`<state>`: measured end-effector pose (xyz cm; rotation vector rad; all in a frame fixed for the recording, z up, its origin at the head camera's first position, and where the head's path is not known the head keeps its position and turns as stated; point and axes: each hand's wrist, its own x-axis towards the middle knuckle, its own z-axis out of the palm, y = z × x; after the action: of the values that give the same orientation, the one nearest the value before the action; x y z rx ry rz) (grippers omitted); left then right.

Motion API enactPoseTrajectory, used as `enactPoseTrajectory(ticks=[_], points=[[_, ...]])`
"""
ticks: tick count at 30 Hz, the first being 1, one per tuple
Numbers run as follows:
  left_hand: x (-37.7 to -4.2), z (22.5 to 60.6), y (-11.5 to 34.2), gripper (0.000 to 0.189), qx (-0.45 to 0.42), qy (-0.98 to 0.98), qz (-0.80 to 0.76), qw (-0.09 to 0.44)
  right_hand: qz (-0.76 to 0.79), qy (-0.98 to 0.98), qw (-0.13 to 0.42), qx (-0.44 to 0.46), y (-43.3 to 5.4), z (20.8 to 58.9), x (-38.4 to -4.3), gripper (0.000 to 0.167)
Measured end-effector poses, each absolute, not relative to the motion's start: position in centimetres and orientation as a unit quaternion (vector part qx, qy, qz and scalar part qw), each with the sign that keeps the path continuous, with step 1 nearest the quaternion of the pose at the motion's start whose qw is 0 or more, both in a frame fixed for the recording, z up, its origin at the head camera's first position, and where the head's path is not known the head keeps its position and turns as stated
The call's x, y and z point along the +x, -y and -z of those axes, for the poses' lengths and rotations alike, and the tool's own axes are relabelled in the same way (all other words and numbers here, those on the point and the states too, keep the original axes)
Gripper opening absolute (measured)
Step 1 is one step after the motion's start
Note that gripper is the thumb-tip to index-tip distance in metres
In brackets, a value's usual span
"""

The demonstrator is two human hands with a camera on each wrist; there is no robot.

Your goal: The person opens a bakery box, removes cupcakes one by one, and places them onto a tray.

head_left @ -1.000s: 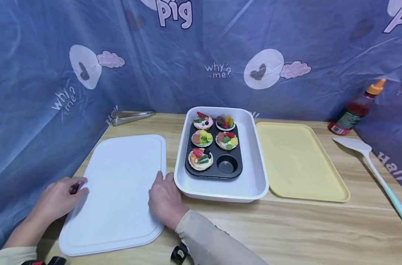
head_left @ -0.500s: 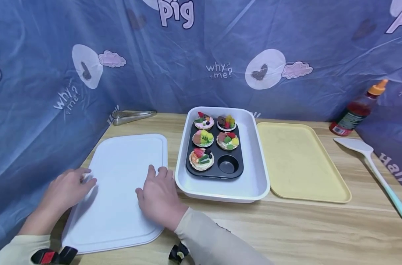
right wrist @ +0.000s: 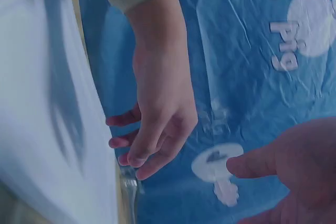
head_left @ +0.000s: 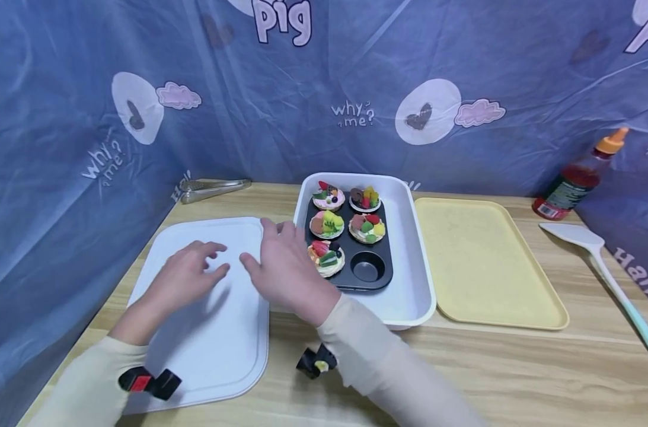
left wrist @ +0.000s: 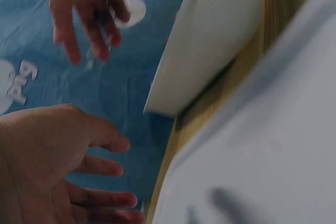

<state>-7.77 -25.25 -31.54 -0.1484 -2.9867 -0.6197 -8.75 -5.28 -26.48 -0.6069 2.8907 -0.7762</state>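
Above the white cutting board (head_left: 233, 350) my left hand (head_left: 182, 276) hovers with fingers loosely bent and nothing in them. My right hand (head_left: 291, 270) is raised between the board and the white basin (head_left: 417, 284), covering part of the basin's left rim; it holds nothing. In the left wrist view the left hand (left wrist: 68, 166) has its fingers spread, apart from the board. Inside the basin a black muffin tin (head_left: 350, 276) carries several toy fruit tarts, one being a tart (head_left: 329, 261) partly behind my right hand. The tin's front right cup (head_left: 367, 267) holds no tart.
Metal tongs (head_left: 211, 188) lie at the back left. Right of the basin lies a yellow tray (head_left: 484, 261). A sauce bottle (head_left: 574, 181) leans at the back right, near a white and teal spatula (head_left: 603, 267). Blue printed cloth (head_left: 281, 118) hangs behind the table.
Both hands have come off the board's edges and risen. The left hand has moved right over the board; the right hand has moved forward and right toward the basin. The board stays in place.
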Motion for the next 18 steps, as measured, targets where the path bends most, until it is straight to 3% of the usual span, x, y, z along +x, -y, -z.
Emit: enactPoseTrajectory(ticks=[18], points=[[-12.2, 35.2, 18.1, 0.045, -0.121, 0.917, 0.379, 0.024, 0.302, -0.932, -0.01, -0.2, 1.2, 26.6, -17.7, 0.058]])
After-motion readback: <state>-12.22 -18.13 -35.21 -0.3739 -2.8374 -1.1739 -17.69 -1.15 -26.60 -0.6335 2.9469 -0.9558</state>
